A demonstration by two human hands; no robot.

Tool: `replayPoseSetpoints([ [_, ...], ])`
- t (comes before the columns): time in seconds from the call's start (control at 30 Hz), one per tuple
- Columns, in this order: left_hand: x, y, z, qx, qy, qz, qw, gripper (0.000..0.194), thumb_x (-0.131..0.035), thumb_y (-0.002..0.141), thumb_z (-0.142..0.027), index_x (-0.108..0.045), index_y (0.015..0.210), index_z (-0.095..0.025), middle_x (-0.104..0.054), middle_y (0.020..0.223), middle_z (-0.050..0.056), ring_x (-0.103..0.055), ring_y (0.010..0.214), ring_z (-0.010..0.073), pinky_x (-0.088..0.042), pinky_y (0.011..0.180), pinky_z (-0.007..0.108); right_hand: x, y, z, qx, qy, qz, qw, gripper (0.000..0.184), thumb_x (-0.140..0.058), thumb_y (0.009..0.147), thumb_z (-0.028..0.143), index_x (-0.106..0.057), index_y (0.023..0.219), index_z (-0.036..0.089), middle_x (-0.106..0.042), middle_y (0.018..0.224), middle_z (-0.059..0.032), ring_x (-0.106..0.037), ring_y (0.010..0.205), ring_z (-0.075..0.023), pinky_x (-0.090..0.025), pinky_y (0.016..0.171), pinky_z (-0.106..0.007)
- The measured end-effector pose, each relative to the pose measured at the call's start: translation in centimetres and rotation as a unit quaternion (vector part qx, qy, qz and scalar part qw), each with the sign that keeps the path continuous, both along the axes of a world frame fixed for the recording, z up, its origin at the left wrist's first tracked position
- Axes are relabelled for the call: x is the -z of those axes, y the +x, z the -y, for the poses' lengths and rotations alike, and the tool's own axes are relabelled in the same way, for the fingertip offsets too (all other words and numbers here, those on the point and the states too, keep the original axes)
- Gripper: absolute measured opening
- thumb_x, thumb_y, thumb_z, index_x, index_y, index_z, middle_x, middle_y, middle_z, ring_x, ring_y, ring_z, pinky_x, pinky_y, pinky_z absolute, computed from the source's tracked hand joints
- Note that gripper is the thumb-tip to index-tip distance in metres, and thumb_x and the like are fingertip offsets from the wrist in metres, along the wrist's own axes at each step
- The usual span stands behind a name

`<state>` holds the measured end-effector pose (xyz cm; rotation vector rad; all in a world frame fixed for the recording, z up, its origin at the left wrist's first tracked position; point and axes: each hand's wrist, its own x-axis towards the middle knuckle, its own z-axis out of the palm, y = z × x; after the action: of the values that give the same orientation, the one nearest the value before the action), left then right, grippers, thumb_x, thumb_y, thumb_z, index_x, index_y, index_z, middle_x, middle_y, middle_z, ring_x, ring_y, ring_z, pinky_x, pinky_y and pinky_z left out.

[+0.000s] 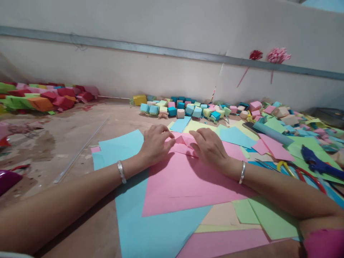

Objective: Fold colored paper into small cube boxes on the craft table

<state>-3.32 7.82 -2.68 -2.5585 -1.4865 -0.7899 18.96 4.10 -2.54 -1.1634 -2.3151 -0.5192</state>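
A small folded pink paper piece (182, 140) lies on a large pink sheet (185, 182) in the middle of the floor. My left hand (156, 143) pinches its left end with curled fingers. My right hand (209, 145) presses down on its right end, fingers bent over it. Both wrists wear silver bangles. Under the pink sheet lies a large light blue sheet (150, 229). Which folds the piece has is hard to make out.
Several paper cubes (185, 109) in blue, pink and yellow are heaped by the wall. Loose coloured sheets (268, 143) spread to the right, with a blue glue gun (313, 159) and scissors (295, 171). Red and green paper shapes (40, 98) are piled at far left.
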Motion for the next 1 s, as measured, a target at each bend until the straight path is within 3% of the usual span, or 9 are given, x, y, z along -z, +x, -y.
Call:
replayPoseSetpoints([
  [0.1,-0.1,0.5,1.1,0.053,0.008,-0.061,0.997,0.028,-0.055,0.088,-0.044,-0.071,0.097,-0.023,-0.064,0.107,0.008,-0.046,0.106,0.0292,-0.031,0.092,0.046,0.1,0.9,-1.2,0.062,-0.085,-0.049,0.993,0.024,-0.054,0.088,0.025,-0.064,0.104,0.009,-0.060,0.099,-0.0160,-0.051,0.090,-0.0251,-0.039,0.074,-0.035],
  [0.17,-0.1,0.5,1.3,0.072,-0.010,-0.085,0.994,0.029,-0.058,0.087,-0.045,-0.069,0.100,-0.023,-0.064,0.103,0.008,-0.048,0.102,0.0284,-0.032,0.090,0.045,0.3,1.3,-1.7,0.052,-0.169,-0.073,0.981,0.013,-0.055,0.086,0.021,-0.065,0.086,0.013,-0.062,0.086,-0.0103,-0.053,0.081,-0.0206,-0.039,0.071,-0.031],
  [0.23,-0.2,0.4,1.2,0.087,-0.034,-0.088,0.992,0.026,-0.060,0.085,-0.044,-0.068,0.098,-0.023,-0.063,0.101,0.007,-0.049,0.099,0.0271,-0.034,0.089,0.043,0.4,1.4,-1.9,0.037,-0.207,-0.092,0.973,0.013,-0.052,0.086,0.017,-0.063,0.079,0.014,-0.062,0.079,-0.0062,-0.053,0.075,-0.0169,-0.038,0.068,-0.028],
  [0.33,-0.1,0.2,1.0,0.117,-0.062,-0.068,0.989,0.019,-0.061,0.085,-0.037,-0.066,0.097,-0.023,-0.063,0.099,0.005,-0.050,0.099,0.0253,-0.036,0.089,0.041,0.6,1.4,-1.8,0.021,-0.199,-0.132,0.971,0.014,-0.050,0.087,0.015,-0.062,0.079,0.015,-0.063,0.079,-0.0052,-0.053,0.074,-0.0156,-0.037,0.066,-0.027],
  [0.53,0.0,0.1,1.2,0.142,-0.058,-0.024,0.988,0.040,-0.062,0.085,-0.037,-0.055,0.122,-0.023,-0.059,0.123,0.008,-0.048,0.111,0.0276,-0.036,0.094,0.043,0.4,1.1,-1.3,-0.032,-0.224,-0.219,0.949,0.013,-0.052,0.087,0.017,-0.062,0.078,0.016,-0.064,0.076,-0.0028,-0.053,0.068,-0.0138,-0.037,0.064,-0.026],
  [0.67,-0.2,0.1,1.3,0.103,-0.048,-0.016,0.993,0.036,-0.060,0.085,-0.033,-0.057,0.120,-0.023,-0.060,0.109,0.008,-0.048,0.103,0.0271,-0.038,0.090,0.042,0.0,0.8,-0.8,-0.065,-0.254,-0.243,0.934,0.013,-0.051,0.087,0.016,-0.064,0.083,0.017,-0.067,0.078,-0.0025,-0.054,0.066,-0.0126,-0.038,0.063,-0.025],
  [0.83,-0.3,0.0,1.3,0.104,-0.065,-0.009,0.992,0.012,-0.063,0.079,-0.027,-0.063,0.091,-0.022,-0.057,0.100,0.006,-0.048,0.097,0.0254,-0.039,0.086,0.040,-0.2,0.7,-0.7,-0.067,-0.266,-0.256,0.927,0.012,-0.052,0.084,0.013,-0.063,0.083,0.016,-0.067,0.077,-0.0021,-0.054,0.065,-0.0122,-0.039,0.062,-0.024],
  [1.0,-0.1,-0.1,1.4,0.131,-0.076,0.009,0.988,0.031,-0.064,0.079,-0.025,-0.058,0.109,-0.020,-0.060,0.107,0.007,-0.049,0.100,0.0261,-0.039,0.089,0.042,0.0,0.5,-0.6,-0.084,-0.277,-0.264,0.920,0.011,-0.053,0.084,0.014,-0.064,0.083,0.017,-0.068,0.077,-0.0016,-0.056,0.066,-0.0123,-0.041,0.063,-0.025],
])
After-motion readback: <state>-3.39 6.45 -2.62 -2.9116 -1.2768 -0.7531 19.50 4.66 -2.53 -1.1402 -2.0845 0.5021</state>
